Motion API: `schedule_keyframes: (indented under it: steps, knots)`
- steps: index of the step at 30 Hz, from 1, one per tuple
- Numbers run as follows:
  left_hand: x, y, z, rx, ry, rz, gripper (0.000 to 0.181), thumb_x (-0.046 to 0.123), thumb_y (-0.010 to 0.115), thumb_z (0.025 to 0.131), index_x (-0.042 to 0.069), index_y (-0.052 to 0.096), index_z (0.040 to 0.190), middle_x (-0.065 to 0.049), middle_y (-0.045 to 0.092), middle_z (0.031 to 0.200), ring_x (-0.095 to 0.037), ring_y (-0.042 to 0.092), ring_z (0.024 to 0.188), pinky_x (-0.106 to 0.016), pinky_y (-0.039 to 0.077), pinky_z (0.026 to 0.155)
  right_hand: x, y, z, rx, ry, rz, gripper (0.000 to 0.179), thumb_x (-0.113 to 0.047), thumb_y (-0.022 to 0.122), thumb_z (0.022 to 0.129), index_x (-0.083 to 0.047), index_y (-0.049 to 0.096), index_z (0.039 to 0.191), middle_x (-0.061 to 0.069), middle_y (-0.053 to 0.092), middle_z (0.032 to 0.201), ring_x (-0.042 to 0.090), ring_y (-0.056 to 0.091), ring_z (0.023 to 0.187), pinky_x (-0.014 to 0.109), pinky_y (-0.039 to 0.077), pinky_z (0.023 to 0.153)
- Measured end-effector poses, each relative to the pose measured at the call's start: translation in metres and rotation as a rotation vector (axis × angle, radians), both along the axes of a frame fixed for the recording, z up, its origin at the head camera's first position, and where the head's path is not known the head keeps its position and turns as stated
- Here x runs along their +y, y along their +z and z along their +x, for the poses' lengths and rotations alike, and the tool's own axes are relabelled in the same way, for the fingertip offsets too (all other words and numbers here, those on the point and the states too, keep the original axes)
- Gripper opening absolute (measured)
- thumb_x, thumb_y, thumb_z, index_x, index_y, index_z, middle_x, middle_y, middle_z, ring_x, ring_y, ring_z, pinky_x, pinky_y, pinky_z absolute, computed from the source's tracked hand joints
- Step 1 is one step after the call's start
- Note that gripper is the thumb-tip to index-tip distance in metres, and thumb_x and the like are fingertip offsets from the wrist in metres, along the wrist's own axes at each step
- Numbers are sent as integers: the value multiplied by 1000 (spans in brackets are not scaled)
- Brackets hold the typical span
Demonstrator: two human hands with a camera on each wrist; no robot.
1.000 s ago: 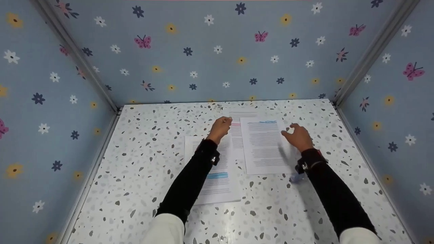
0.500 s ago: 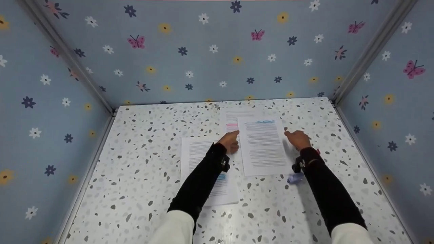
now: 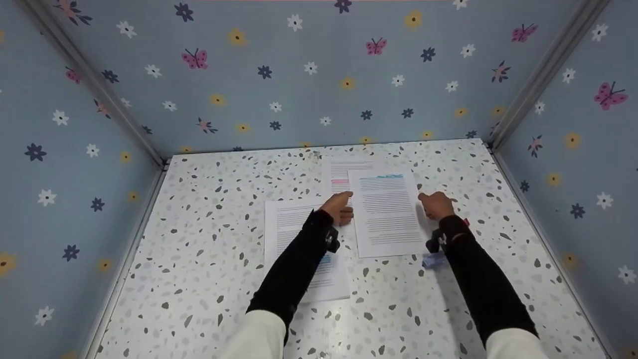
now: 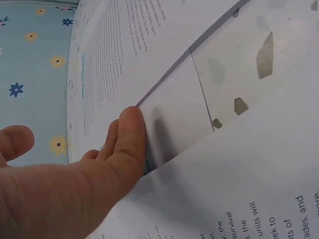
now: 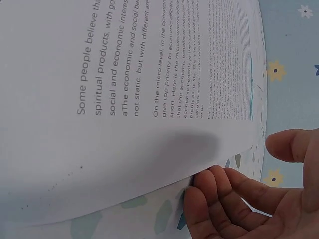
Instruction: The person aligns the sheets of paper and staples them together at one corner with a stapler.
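A printed paper sheet [image 3: 389, 214] with a blue highlighted line at its top lies between my hands in the head view. My left hand [image 3: 339, 208] is at its left edge. The left wrist view shows straight fingertips touching that edge, the thumb apart in the air. My right hand [image 3: 436, 205] is at the opposite edge. In the right wrist view its slightly bent fingers [image 5: 214, 181] touch the sheet's side, and the thumb [image 5: 285, 145] stands clear of the paper. Whether there are more sheets under this one cannot be told.
More printed pages [image 3: 284, 214] with a blue highlighted band lie left, partly under my left forearm. Behind, a page [image 3: 344, 169] with a pink highlighted line is partly covered. A purplish object [image 3: 432, 261] sits by my right wrist. Patterned walls [image 3: 309, 89] enclose the speckled table [image 3: 209, 214].
My left hand has come down and to the right onto the sheet's left edge. My right hand has lowered slightly to the right edge. Over the last half second both hands hardly moved.
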State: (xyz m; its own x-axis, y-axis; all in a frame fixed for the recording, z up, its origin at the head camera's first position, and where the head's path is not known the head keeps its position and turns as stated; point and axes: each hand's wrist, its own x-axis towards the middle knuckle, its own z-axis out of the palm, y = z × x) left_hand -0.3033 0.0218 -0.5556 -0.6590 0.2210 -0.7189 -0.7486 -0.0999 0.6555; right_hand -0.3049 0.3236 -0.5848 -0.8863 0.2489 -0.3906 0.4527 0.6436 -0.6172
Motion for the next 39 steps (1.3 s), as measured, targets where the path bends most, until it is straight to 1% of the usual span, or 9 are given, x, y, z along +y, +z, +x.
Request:
schedule_keyframes:
  steps: [8, 13, 19, 24, 25, 29, 31, 36, 39]
  knots:
    - [4, -11, 2, 79, -27, -56, 60, 30, 57, 103, 13, 35, 156, -20, 48, 145, -29, 53, 125, -39, 45, 104, 0, -6, -3, 17, -17, -3, 33, -32, 46, 98, -8, 53, 76, 1, 50, 63, 16, 50, 56, 29, 42, 53]
    - [10, -17, 0, 127, -31, 2, 53, 21, 54, 104, 6, 38, 153, -23, 51, 142, -34, 58, 125, -44, 47, 103, -2, -7, -3, 10, -62, -97, 41, -33, 45, 99, 4, 62, 109, 14, 61, 94, 22, 59, 78, 29, 48, 62]
    - [19, -18, 4, 142, -47, 108, 42, 12, 49, 106, -8, 46, 143, -26, 54, 142, -34, 57, 127, -43, 46, 106, -6, -3, -2, -58, -102, -277, 57, -32, 48, 101, 8, 49, 142, 23, 55, 135, 28, 58, 107, 37, 51, 87]
    - [26, -39, -2, 260, -27, 81, 36, 1, 56, 97, -10, 53, 131, -25, 64, 126, -35, 65, 112, -44, 53, 96, -10, -5, -2, -93, -118, -408, 61, -31, 55, 100, 6, 43, 148, 24, 49, 145, 30, 56, 120, 41, 47, 102]
    - [28, -58, -10, 312, -23, 76, 31, -1, 60, 92, -11, 57, 122, -23, 68, 115, -33, 70, 101, -43, 57, 86, -11, -7, -2, -96, -116, -424, 64, -30, 57, 100, 6, 41, 150, 25, 44, 150, 33, 51, 128, 43, 43, 107]
    - [33, -76, -15, 390, -23, 13, 24, -9, 56, 85, -12, 62, 108, -22, 71, 98, -30, 72, 85, -40, 60, 75, -12, -14, -1, -86, -101, -452, 73, -23, 63, 97, 8, 30, 154, 22, 23, 163, 37, 28, 147, 45, 27, 119]
    - [35, -74, -13, 383, -14, 30, 27, -14, 49, 86, -15, 62, 110, -26, 70, 102, -32, 71, 89, -42, 59, 80, -11, -16, 0, -73, -77, -431, 76, -20, 64, 96, 11, 26, 154, 25, 20, 163, 39, 22, 149, 46, 24, 120]
    - [35, -39, 4, 325, 2, -32, 36, -16, 39, 94, -19, 53, 127, -33, 62, 123, -38, 66, 105, -49, 53, 95, -10, -17, 1, -63, -47, -363, 74, -19, 62, 97, 16, 26, 152, 30, 26, 159, 42, 25, 147, 48, 24, 119]
    - [33, -43, 2, 319, 11, -41, 35, -15, 42, 92, -15, 57, 124, -30, 65, 119, -37, 68, 103, -50, 55, 91, -11, -18, 1, -60, -62, -354, 72, -19, 63, 97, 15, 28, 152, 29, 29, 159, 41, 26, 147, 47, 25, 120]
